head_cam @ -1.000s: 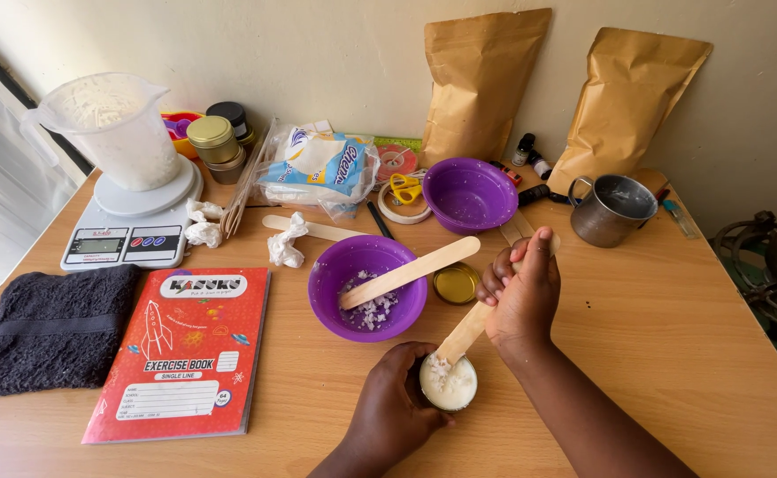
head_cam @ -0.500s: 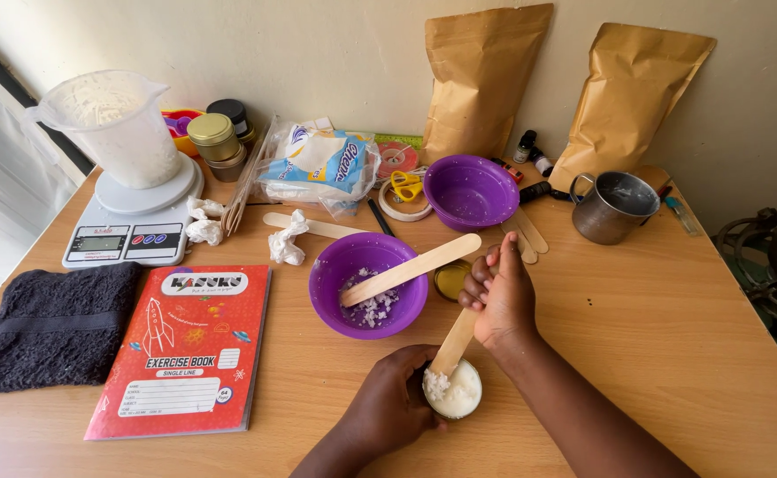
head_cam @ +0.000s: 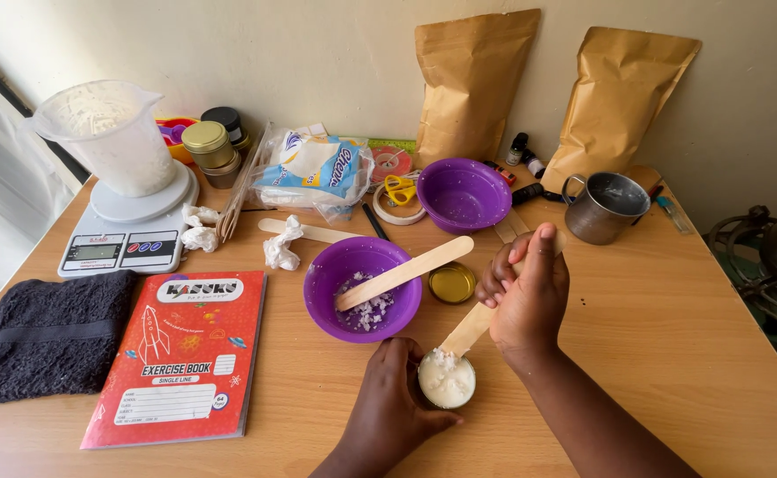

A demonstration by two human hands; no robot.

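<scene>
- wooden stick (head_cam: 466,329), flat and pale, slants down from the right hand (head_cam: 525,296) into a small round tin (head_cam: 446,379) near the front edge of the table (head_cam: 672,354); fingers clenched around the stick's upper end, thumb up.
- left hand (head_cam: 395,409) cups the tin from its left side, fingers wrapped on the wall, holding it on the wood.
- white, flaky wax-like fill sits heaped in the tin; it looks soft and crumbly, likely to scatter if jabbed.
- the tin seems light and smooth-sided, so it could skid; gripping low around the wall suits it.
- the stick looks stiff but thin; hold it high for leverage.
- just behind, a purple bowl (head_cam: 362,288) holds more flakes and a second stick (head_cam: 404,273); a gold lid (head_cam: 451,282) lies beside it.
</scene>
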